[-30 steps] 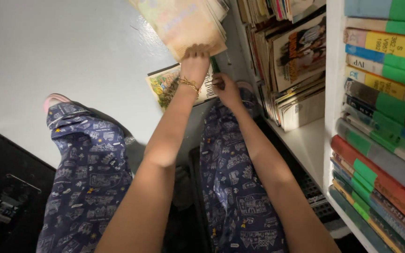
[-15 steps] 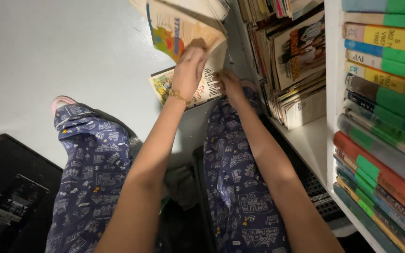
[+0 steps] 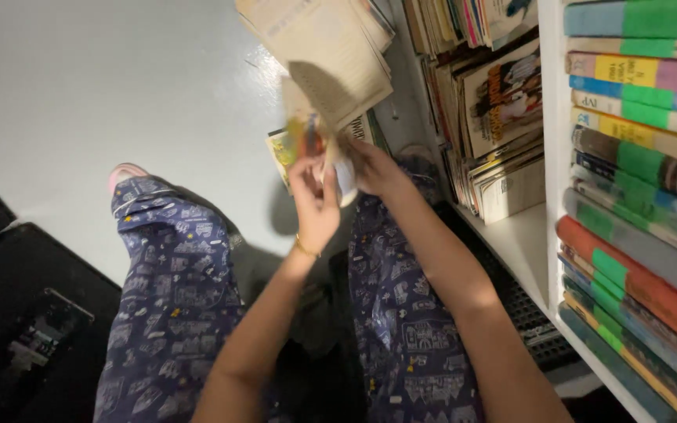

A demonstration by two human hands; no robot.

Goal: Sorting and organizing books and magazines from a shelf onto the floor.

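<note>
The thin colourful booklet is up off the floor, standing on edge between the two hands and blurred. The left hand has its fingers curled around the booklet's lower edge, thumb on the near side, a thin gold bracelet at the wrist. The right hand sits just at three o'clock of the left one, closed on the booklet's right side; how its fingers lie I cannot tell. At twelve o'clock of the hands a stack of worn paperbacks rests on the floor, and another illustrated book lies flat under it, peeking out at ten o'clock. The floor is pale grey and glossy. At three o'clock stands a white bookshelf crammed with leaning magazines and, nearer, labelled spines. Legs in dark blue patterned trousers fill the foreground.
</note>
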